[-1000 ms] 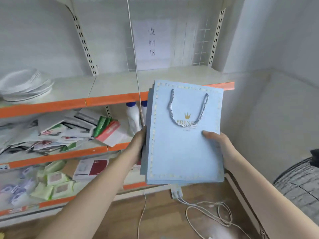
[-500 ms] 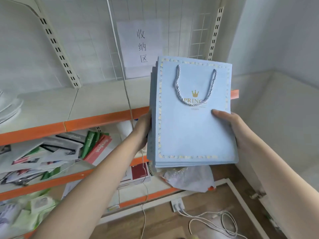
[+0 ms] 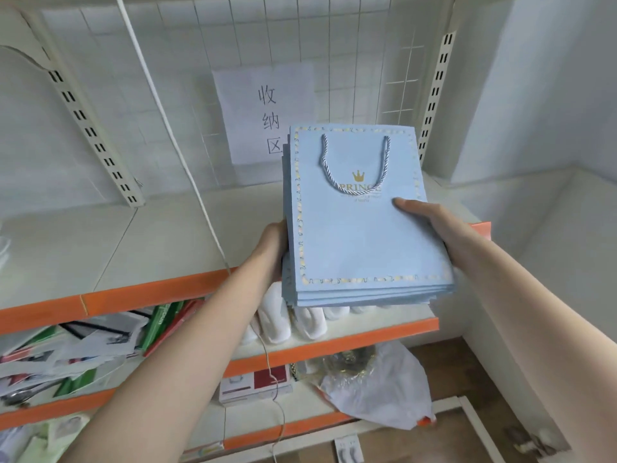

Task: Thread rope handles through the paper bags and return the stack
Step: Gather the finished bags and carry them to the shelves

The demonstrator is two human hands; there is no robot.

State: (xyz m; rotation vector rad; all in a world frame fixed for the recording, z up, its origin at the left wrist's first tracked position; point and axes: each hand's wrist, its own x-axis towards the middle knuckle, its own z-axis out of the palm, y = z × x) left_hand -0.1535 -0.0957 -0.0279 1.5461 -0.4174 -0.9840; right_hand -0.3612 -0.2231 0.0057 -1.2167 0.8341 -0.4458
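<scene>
Storage corner, white wire-grid back wall, orange-edged shelving. Left hand [image 3: 272,243] gripped the left edge of the stack of paper bags [image 3: 364,248], fingers curled under and out of sight. Right hand [image 3: 434,225] clamped the right edge, thumb flat across the top face, other fingers hidden below. Stack was held between both hands, roughly level, long axis running away from the person toward the wall. Top bag carried a rope handle [image 3: 355,168] threaded through both holes, loop lying flat just beyond the right thumb. Far end of the stack hung over the top shelf [image 3: 133,242], near end past its orange lip. Bare shelf surface lay just beyond and below both hands, slightly left of the stack. Paper sign [image 3: 263,111] on the wall straight beyond. Judged: return step, push forward and lower; both hands about equally near, left one closer to the open spot.
</scene>
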